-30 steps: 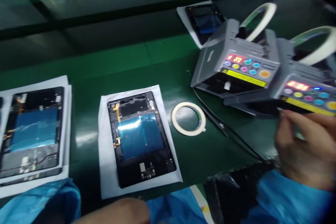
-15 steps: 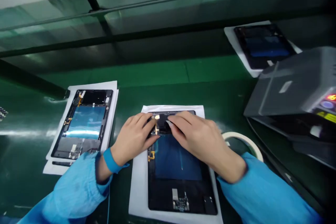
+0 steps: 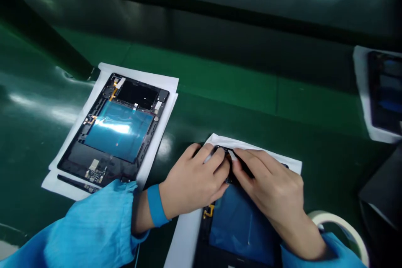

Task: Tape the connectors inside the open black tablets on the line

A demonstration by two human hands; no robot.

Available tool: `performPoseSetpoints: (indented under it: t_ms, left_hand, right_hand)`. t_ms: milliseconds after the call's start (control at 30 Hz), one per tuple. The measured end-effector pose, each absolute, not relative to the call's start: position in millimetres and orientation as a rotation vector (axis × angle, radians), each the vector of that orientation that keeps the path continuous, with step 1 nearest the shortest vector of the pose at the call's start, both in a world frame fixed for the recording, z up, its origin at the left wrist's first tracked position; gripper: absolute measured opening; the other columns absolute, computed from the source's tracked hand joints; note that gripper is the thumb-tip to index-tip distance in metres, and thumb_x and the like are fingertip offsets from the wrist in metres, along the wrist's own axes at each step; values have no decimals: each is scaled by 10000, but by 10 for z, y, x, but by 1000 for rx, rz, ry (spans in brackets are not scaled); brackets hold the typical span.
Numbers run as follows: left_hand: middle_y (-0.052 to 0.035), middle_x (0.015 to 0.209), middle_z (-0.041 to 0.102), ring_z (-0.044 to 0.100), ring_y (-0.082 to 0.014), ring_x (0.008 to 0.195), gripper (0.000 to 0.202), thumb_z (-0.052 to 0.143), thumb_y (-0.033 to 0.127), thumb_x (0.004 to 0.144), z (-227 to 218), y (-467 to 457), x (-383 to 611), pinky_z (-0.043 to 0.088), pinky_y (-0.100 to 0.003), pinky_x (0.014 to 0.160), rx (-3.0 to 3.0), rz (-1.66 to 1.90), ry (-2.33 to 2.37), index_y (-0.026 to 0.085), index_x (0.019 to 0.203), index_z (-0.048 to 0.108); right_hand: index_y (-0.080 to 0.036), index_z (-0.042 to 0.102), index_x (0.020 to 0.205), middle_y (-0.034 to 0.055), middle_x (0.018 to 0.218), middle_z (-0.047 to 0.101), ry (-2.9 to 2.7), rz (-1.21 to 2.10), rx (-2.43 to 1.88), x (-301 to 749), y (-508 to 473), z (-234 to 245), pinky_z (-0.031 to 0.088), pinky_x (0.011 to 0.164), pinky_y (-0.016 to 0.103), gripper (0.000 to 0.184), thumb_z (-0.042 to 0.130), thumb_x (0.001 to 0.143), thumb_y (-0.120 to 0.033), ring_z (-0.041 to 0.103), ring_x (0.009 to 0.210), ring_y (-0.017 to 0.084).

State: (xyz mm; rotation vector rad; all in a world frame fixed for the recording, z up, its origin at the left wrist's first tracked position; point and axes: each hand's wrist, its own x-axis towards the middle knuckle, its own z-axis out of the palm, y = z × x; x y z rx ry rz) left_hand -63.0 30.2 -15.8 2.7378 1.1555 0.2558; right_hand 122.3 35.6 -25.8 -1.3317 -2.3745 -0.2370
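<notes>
An opened tablet [image 3: 245, 226] with a blue film over its middle lies on white sheets in front of me. My left hand [image 3: 197, 176], with a blue band at its wrist, is bent over the tablet's upper left corner. Its fingers are curled and close together, and whatever their tips grip is hidden. Close beside it, my right hand [image 3: 270, 188] pinches a small white strip [image 3: 232, 155] between thumb and forefinger at the same corner. Both hands cover much of the tablet's upper end. An orange flex cable [image 3: 208, 211] shows along its left side.
A second opened tablet [image 3: 122, 130] lies on white sheets [image 3: 169, 88] to the left. Another tablet [image 3: 386, 92] sits at the far right. A roll of tape [image 3: 342, 226] is beside my right wrist, near a dark grey device [image 3: 383, 188]. A green post [image 3: 47, 33] stands back left.
The view has swung, so the tablets appear tilted and those in front and at left sit farther right. My right hand has brought the white strip to the tablet's upper left corner, nearer my left fingers.
</notes>
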Motion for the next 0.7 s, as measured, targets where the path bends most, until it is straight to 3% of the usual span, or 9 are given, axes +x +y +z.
performPoseSetpoints:
  t_ms: [700]
  left_hand:
    - [-123, 1204, 550, 484, -274, 1113, 362, 505, 370, 899, -153, 304, -626, 406, -417, 903, 2724, 290, 1165, 111, 1145, 564]
  right_hand:
    - [-156, 686, 912, 31, 878, 709, -2454, -216, -1309, 1220, 363, -275, 458, 666, 237, 122, 578, 861, -181, 641, 727, 121]
